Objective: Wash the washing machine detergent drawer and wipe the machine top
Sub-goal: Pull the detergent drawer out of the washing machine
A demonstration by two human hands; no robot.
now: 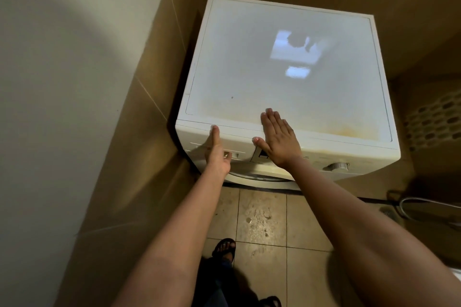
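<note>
A white front-loading washing machine (374, 152) stands in a tiled corner. Its flat top (249, 70) is bare, glossy and stained yellowish along the front edge. The detergent drawer (197, 143) sits closed at the left of the front panel. My left hand (216, 151) is on the drawer front, thumb up on the top edge, fingers curled under at the drawer handle. My right hand (278, 136) lies flat and palm down on the front edge of the top, fingers together, holding nothing.
Tiled walls close in at the left and behind the machine. A round control dial (338, 166) sits at the right of the front panel. A perforated laundry basket (435, 119) stands to the right, a hose (424, 209) lies on the dirty floor tiles, and my sandalled foot (224, 248) is below.
</note>
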